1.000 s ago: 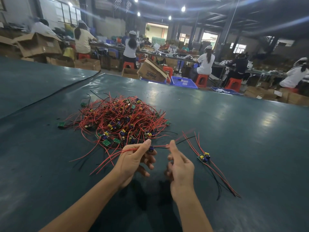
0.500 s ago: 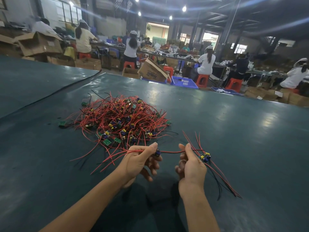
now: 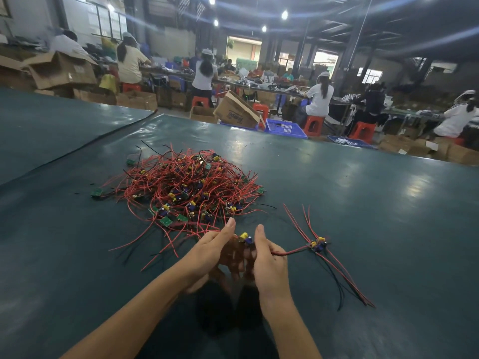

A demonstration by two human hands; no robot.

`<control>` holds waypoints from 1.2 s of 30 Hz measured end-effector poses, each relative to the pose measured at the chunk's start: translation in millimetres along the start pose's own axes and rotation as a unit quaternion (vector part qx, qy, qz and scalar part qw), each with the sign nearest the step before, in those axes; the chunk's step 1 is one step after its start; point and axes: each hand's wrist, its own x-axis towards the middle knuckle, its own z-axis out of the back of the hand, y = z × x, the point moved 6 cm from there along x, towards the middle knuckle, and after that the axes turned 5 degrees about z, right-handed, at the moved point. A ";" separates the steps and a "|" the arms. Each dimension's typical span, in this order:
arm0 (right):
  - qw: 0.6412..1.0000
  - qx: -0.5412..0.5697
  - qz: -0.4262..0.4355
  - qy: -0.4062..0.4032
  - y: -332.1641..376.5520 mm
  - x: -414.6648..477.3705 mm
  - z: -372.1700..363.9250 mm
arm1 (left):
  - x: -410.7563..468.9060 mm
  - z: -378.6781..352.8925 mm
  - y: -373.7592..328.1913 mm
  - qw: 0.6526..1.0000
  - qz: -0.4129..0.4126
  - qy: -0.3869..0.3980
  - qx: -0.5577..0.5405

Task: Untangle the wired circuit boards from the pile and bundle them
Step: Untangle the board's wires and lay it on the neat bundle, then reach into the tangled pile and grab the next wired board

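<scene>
Untangling is judged the step in hand. Left of centre, the pile [image 3: 186, 187] is left on the counter [image 3: 363, 203]. The left hand [image 3: 211, 248] is cupped, thumb raised, its grip blurred. Beside it, a freed board [image 3: 245, 237] is held by its red wires in the curled right hand [image 3: 269, 257]. Laying it with the small bundle [image 3: 317, 245] is called for next.

Pile of wired boards [image 3: 186, 185] lies on the table [image 3: 363, 203], left of centre. Before it, toward the near edge: left hand [image 3: 212, 251] and right hand [image 3: 269, 260] side by side, held board [image 3: 245, 238] between them. Separated set [image 3: 317, 245] lies right of the right hand. Crates [image 3: 285, 128] stand beyond the far edge.
</scene>
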 end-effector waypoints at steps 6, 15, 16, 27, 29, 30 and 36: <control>0.953 0.221 -0.133 -0.161 -12.3 12.3 41.2 | -3.5 13.6 -17.7 0.992 -0.118 -0.048 -0.003; 0.859 0.446 -0.195 -0.160 -16.0 21.8 61.2 | -15.0 65.0 -37.9 0.772 -0.309 -0.342 0.437; 0.854 0.454 -0.198 -0.159 -16.2 22.7 62.6 | -15.3 68.3 -38.3 0.762 -0.309 -0.351 0.448; 0.863 0.435 -0.201 -0.159 -20.2 28.0 71.5 | 2.7 110.9 -13.7 0.719 -0.061 -0.384 0.576; 0.877 0.410 -0.198 -0.156 -19.9 27.9 68.7 | 2.3 112.1 -16.0 0.714 -0.066 -0.396 0.574; 0.881 0.400 -0.196 -0.157 -19.9 27.7 67.9 | 2.1 111.8 -16.6 0.710 -0.066 -0.399 0.576; 0.897 0.370 -0.177 -0.166 -19.8 25.6 67.0 | -2.0 105.2 -19.8 0.693 -0.100 -0.413 0.583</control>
